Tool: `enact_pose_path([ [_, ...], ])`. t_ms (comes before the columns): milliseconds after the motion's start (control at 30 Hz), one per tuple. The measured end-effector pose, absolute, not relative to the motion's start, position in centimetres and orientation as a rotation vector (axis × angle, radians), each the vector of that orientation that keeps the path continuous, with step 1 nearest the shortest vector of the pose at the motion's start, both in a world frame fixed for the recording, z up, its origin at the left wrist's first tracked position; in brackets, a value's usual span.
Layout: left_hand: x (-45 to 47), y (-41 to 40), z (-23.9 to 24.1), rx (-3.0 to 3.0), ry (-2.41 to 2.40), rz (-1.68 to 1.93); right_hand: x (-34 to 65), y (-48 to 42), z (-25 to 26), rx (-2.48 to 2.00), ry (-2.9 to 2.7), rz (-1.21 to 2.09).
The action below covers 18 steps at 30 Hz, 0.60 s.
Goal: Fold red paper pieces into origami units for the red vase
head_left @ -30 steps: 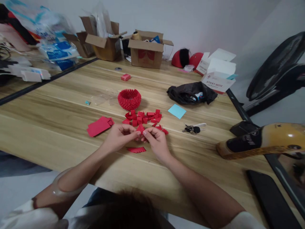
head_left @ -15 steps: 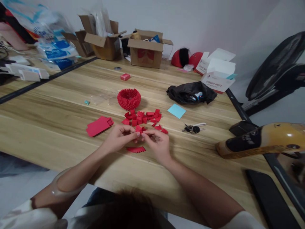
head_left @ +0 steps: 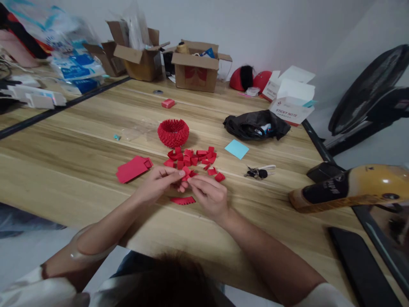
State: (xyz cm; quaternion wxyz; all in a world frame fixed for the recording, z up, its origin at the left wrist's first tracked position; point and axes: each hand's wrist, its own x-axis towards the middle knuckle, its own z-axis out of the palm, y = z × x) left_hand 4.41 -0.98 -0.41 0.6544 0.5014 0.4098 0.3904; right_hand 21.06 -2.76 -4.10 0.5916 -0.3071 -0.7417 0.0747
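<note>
Between my fingertips is a small red piece of folded paper (head_left: 186, 173). My left hand (head_left: 161, 181) pinches it from the left, and my right hand (head_left: 209, 192) grips its lower right side. Just beyond lie loose red paper pieces (head_left: 191, 157), several of them bent or folded. Behind these stands a round red bowl (head_left: 173, 133) built from many folded paper units. A curved row of joined red units (head_left: 182, 200) rests on the table below my hands. Flat red paper slips (head_left: 133, 169) are stacked to the left of my left hand.
To the right lie a blue sticky note (head_left: 237, 149), keys (head_left: 258, 172), a black bag (head_left: 255, 124), a bottle with orange drink (head_left: 358, 187) and a black phone (head_left: 364, 264). Cardboard boxes (head_left: 196, 72) line the wall. A small red box (head_left: 168, 103) sits behind the bowl.
My left thumb has shifted up along the red paper piece, and its other fingers show beneath. My right fingers have closed in lower and slightly left. The other things lie as before.
</note>
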Motion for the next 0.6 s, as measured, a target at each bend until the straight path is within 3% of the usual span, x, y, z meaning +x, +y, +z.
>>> enact_pose_path([
  [100,4.47,-0.94,-0.25,1.203,0.964,0.878,20.9,-2.81,-4.02,-0.768,-1.678,0.342],
  [333,4.45,-0.76,-0.19,1.277,1.037,0.953,20.65,-2.54,-3.93,-0.909,-1.171,1.167],
  [600,4.5,-0.84,0.17,1.366,1.059,0.901,20.53,-2.28,-3.57,-0.887,-1.193,1.404],
])
